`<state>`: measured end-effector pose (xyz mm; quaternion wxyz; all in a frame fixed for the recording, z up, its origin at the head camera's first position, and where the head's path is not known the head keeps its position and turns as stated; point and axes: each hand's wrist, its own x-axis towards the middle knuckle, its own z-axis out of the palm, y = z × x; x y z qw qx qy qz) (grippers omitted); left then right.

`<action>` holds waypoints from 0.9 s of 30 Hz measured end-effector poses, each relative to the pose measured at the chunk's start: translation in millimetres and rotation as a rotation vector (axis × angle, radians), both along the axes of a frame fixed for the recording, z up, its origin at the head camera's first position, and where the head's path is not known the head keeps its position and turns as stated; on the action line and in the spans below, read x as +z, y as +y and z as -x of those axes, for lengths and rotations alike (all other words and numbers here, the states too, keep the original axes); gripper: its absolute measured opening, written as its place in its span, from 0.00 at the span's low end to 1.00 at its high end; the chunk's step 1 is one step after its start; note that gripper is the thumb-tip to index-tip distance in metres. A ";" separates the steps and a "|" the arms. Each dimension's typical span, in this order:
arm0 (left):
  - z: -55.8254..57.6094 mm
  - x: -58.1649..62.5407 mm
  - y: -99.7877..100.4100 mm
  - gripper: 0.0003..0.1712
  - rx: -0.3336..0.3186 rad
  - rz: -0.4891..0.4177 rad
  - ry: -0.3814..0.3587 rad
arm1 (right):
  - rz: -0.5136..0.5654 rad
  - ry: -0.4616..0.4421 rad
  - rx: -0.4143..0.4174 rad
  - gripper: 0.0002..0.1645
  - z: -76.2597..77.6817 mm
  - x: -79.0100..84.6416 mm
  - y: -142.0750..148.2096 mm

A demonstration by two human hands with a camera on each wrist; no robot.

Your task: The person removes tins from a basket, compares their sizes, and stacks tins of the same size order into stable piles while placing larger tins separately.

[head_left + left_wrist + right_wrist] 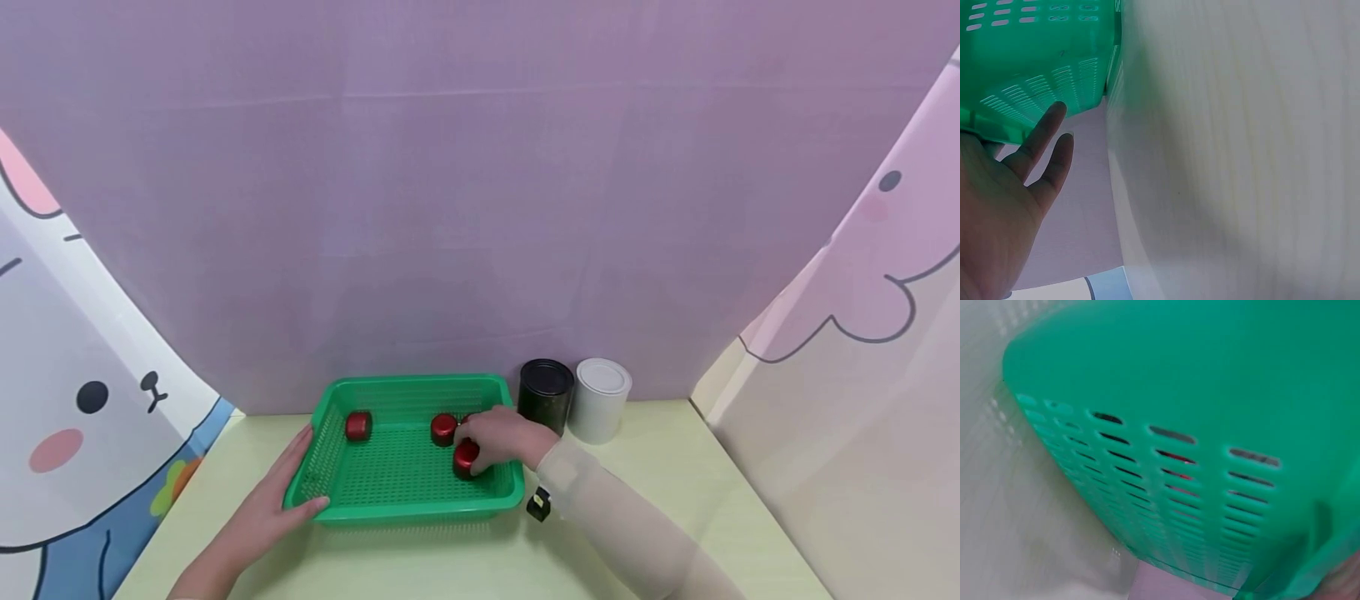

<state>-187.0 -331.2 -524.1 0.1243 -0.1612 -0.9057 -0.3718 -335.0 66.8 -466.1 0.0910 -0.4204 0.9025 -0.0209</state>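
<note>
A green plastic basket [405, 510] with slotted walls stands on the table, several small shiny red cylinders inside it. One red cylinder [358, 426] lies by the left wall and another red cylinder [443, 428] is right of centre. My right hand [504, 437] reaches over the right rim and pinches a nearer red cylinder [465, 460] between thumb and fingers; a further red piece is mostly hidden behind it. My left hand [273, 504] rests against the basket's left side, thumb at the front corner. In the left wrist view its fingers [1047, 134] are straight and spread beside the outer wall.
A black can [546, 390] and a white can [600, 400] stand side by side just right of the basket. A small black cube-like piece [538, 504] shows beside the right wrist. A purple cloth backdrop [480, 208] rises behind the table [390, 567], with printed cloth on both sides.
</note>
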 end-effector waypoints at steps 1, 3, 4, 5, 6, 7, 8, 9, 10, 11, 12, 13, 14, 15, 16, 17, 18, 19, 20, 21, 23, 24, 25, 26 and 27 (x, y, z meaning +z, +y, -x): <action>-0.4 0.5 0.5 0.61 0.001 -0.002 -0.006 | 0.007 0.003 0.007 0.23 1.1 -1.1 0.5; -0.7 1.3 0.8 0.61 0.002 -0.008 -0.018 | 0.018 0.009 0.014 0.25 2.8 -3.4 1.4; -0.9 1.7 0.9 0.61 0.003 -0.010 -0.024 | 0.023 0.014 0.013 0.25 3.8 -4.8 1.7; -0.9 1.9 1.0 0.61 0.005 -0.011 -0.028 | 0.031 0.014 0.008 0.25 4.4 -5.4 1.9; -0.8 2.2 1.1 0.61 0.004 -0.014 -0.030 | 0.040 0.012 0.002 0.25 4.8 -6.1 2.2; -0.6 2.3 1.1 0.61 0.003 -0.016 -0.031 | 0.051 0.010 -0.004 0.25 5.3 -6.5 2.4; -0.4 2.4 1.0 0.61 0.004 -0.015 -0.031 | 0.061 0.010 -0.010 0.26 5.4 -6.8 2.7; -0.5 2.6 1.1 0.61 0.003 -0.014 -0.031 | 0.071 0.009 -0.016 0.26 5.5 -7.0 3.1; -0.5 2.7 1.0 0.61 0.003 -0.015 -0.030 | 0.088 0.005 -0.020 0.26 5.7 -7.2 3.5; -0.5 2.8 1.0 0.61 0.003 -0.015 -0.030 | 0.106 -0.001 -0.024 0.26 5.5 -7.2 3.9; -0.6 3.0 1.1 0.61 0.002 -0.015 -0.029 | 0.123 -0.006 -0.027 0.26 5.3 -7.3 4.4; -0.6 3.1 1.1 0.61 0.002 -0.015 -0.029 | 0.141 -0.011 -0.030 0.26 5.1 -7.3 5.0; -0.8 3.2 1.2 0.61 0.002 -0.016 -0.030 | 0.162 -0.020 -0.033 0.26 5.2 -7.6 5.7; -0.8 3.2 1.2 0.61 0.001 -0.017 -0.031 | 0.182 -0.028 -0.037 0.25 5.4 -8.0 6.4; -0.6 3.0 1.1 0.61 0.001 -0.019 -0.031 | 0.202 -0.037 -0.041 0.24 5.5 -8.5 7.1; -0.7 2.9 1.1 0.61 0.000 -0.020 -0.033 | 0.218 -0.045 -0.044 0.24 5.7 -9.1 7.8; -0.6 2.7 1.0 0.61 0.000 -0.021 -0.034 | 0.236 -0.054 -0.047 0.24 6.0 -9.5 8.5; -0.3 2.4 0.8 0.61 0.000 -0.021 -0.035 | 0.254 -0.061 -0.049 0.24 6.5 -10.1 9.2; 0.0 1.9 0.5 0.61 0.000 -0.022 -0.036 | 0.270 -0.070 -0.049 0.24 7.0 -10.5 9.9; 0.3 1.5 0.3 0.61 0.000 -0.022 -0.035 | 0.282 -0.072 -0.047 0.25 7.1 -10.9 10.6; 0.9 0.6 -0.3 0.61 0.000 -0.019 -0.031 | 0.310 -0.084 -0.036 0.27 7.4 -11.1 11.9; 1.2 0.1 -0.6 0.61 0.000 -0.017 -0.028 | 0.323 -0.089 -0.031 0.29 7.4 -11.0 12.6; 1.3 -0.3 -0.6 0.61 -0.001 -0.014 -0.026 | 0.336 -0.096 -0.025 0.30 7.4 -10.9 13.4; 1.3 -0.6 -0.7 0.61 0.000 -0.012 -0.023 | 0.349 -0.103 -0.019 0.31 7.2 -10.7 14.0; 1.2 -0.7 -0.8 0.60 0.001 -0.009 -0.020 | 0.363 -0.109 -0.015 0.31 7.0 -10.5 14.7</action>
